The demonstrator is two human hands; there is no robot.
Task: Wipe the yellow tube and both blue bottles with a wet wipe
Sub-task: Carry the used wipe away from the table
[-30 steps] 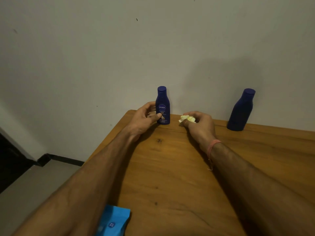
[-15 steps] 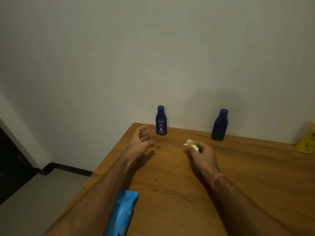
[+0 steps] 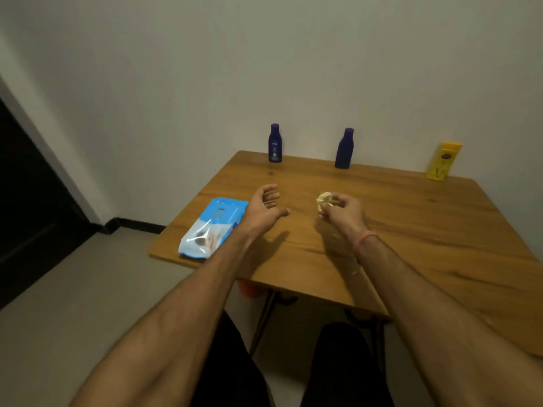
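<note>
The left arm hides part of the wipes pack [image 3: 210, 229]; bottle labels are unreadable.

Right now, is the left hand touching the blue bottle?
Apart. The head view shows the left hand open over the table, with bare wood between it and the nearer blue bottle standing by the wall.

A plain, pale wall [image 3: 205, 69] fills the upper part of the view, unmarked apart from soft shadows near its foot. A wooden surface [image 3: 411, 230] with visible grain stands pushed against it, carried on thin dark metal legs [image 3: 263, 321] seen beneath its near edge. The floor [image 3: 73, 304] is light grey and smooth. A dark skirting strip [image 3: 132, 225] runs along the base of the wall on the left, meeting a dark doorway [image 3: 26, 207] whose pale frame slants up the left side. The lighting is dim and even.
</note>
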